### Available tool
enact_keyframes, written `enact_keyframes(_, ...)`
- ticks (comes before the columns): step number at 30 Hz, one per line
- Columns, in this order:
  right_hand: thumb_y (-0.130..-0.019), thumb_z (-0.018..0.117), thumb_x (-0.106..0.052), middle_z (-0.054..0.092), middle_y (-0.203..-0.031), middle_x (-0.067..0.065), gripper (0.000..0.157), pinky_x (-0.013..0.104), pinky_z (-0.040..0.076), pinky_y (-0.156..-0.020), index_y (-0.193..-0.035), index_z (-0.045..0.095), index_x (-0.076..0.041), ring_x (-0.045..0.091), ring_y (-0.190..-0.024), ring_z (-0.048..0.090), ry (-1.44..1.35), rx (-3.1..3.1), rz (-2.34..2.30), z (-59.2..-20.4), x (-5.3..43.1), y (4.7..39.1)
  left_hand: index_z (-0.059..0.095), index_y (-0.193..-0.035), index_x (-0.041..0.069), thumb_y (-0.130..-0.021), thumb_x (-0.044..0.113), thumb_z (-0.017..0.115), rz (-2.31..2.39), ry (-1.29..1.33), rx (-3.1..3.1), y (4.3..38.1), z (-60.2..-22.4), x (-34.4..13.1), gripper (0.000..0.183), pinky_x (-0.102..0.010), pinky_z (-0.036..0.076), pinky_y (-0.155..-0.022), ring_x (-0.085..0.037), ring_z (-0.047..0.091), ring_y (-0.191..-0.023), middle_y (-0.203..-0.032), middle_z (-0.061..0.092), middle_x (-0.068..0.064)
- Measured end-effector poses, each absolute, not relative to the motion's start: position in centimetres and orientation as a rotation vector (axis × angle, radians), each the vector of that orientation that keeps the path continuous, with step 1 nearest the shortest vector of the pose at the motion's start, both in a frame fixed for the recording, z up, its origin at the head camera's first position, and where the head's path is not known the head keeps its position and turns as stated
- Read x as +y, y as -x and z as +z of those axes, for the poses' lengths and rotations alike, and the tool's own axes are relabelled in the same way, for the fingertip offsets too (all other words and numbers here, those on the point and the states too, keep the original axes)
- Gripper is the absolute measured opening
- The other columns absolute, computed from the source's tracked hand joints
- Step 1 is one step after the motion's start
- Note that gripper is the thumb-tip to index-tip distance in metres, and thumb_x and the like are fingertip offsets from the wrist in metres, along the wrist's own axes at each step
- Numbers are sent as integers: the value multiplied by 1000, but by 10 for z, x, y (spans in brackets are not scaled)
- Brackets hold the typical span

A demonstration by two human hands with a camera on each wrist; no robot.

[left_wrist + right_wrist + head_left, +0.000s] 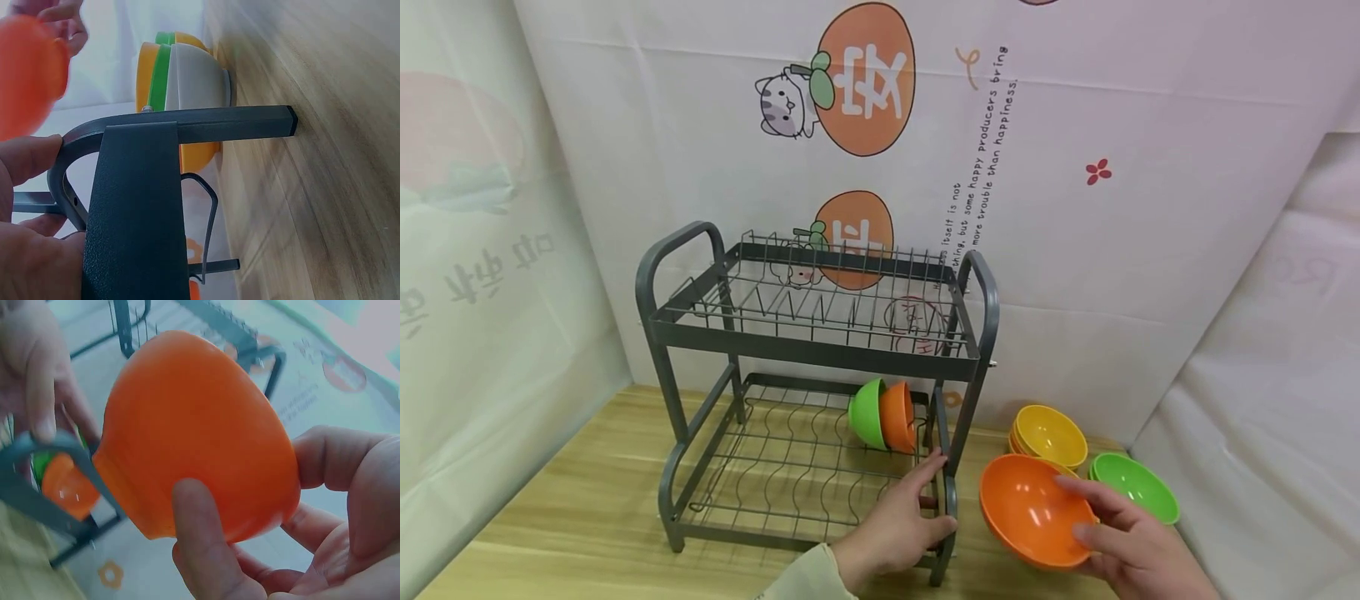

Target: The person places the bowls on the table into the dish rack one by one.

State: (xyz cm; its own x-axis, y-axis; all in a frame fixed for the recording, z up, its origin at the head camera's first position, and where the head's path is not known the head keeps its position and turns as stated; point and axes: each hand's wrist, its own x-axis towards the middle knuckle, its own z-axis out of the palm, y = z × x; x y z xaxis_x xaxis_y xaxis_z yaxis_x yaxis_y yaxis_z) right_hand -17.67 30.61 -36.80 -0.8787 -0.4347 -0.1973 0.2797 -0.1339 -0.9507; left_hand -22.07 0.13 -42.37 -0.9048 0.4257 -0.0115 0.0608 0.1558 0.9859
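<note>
Working from the head feed, I am taking the dish rack (820, 351) as my landmark. Just right of the rack, the right hand (1123, 537) is grasping an orange bowl (1037, 510), digits lying over its rim and against its outside; the bowl is hanging above the table (565, 492), its mouth tilting toward the head camera. The left hand (898, 525) is gripping the rack's right end frame (951, 500) near the front, thumb and fingers bracketing the curved rail. That frame is standing between the raised bowl and the lower tier (737, 537), so I am noting it as an obstacle; the upper tier (850, 262) is roofing that space. At the lower tier's right end, a green bowl (867, 415) and a second orange bowl (898, 417) are standing on edge, green leftmost. On the table right of the rack, a yellow bowl stack (1051, 437) is sitting behind the raised bowl, partly hidden; a green bowl stack (1135, 487) is sitting farther right. Through the left wrist camera I am seeing a white bowl (194, 78) past the rack's frame. A printed cloth (1150, 250) is hanging behind the rack.
</note>
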Motion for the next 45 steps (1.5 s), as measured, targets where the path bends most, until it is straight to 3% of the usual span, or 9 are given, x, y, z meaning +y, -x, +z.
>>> enact_keyframes(9, -105, 44, 0, 41, -137, -3, 43, 50, 43, -99, -135, 62, -25, 29, -117, 56, 339, 1608, -2063, -364, 271, 176, 40, -153, 23, -89, 10, 74, 1775, -517, 2191, 221, -422, 0, 74, -32, 57, -75, -25, 60, -114, -160, 26, 7)
enact_keyframes(15, -103, 50, -1, 35, -142, 6, 40, 51, 43, -99, -136, 61, -21, 30, -117, 55, 269, 1641, -2069, -363, 258, 177, 43, -150, 17, -94, 3, 61, 1996, -425, 1966, 215, -407, -7, 61, -36, 56, -65, -19, 63, -96, -141, 49, -13)
enact_keyframes(20, -101, 53, 0, 31, -146, 15, 42, 53, 43, -98, -138, 59, -18, 33, -116, 55, 218, 1668, -2080, -361, 245, 173, 42, -147, 8, -97, 7, 49, 2251, -363, 1603, 204, -391, -20, 51, -48, 58, -72, -27, 63, -101, -134, 46, -16)
enact_keyframes(25, -98, 58, 1, 19, -154, 26, 49, 54, 45, -96, -145, 50, -8, 37, -115, 56, 143, 1684, -2091, -360, 227, 169, 34, -152, 8, -92, 8, 49, 2261, -473, 1326, 192, -380, -39, 62, -53, 56, -77, -31, 62, -100, -131, 43, -21)
enact_keyframes(33, -99, 58, -5, 35, -147, 20, 47, 53, 46, -96, -145, 47, -5, 36, -115, 56, 196, 1672, -2067, -359, 205, 166, 37, -153, 9, -92, 3, 58, 2261, -494, 1219, 181, -379, -58, 65, -54, 53, -83, -36, 56, -114, -136, 42, -22)
enact_keyframes(38, -101, 59, -13, 35, -149, 23, 57, 51, 48, -95, -151, 36, -1, 36, -118, 56, 179, 1811, -2081, -359, 195, 166, 36, -153, 7, -89, 1, 61, 2274, -434, 1297, 180, -381, -71, 69, -53, 54, -81, -38, 60, -110, -134, 44, -23)
enact_keyframes(45, -95, 70, -22, 45, -147, 20, 65, 46, 53, -90, -152, 39, -19, 38, -123, 54, 52, 2345, -1924, -370, 177, 173, 31, -155, 7, -90, 3, 62, 2276, -353, 1440, 183, -376, -99, 71, -54, 54, -82, -39, 62, -106, -133, 44, -25)
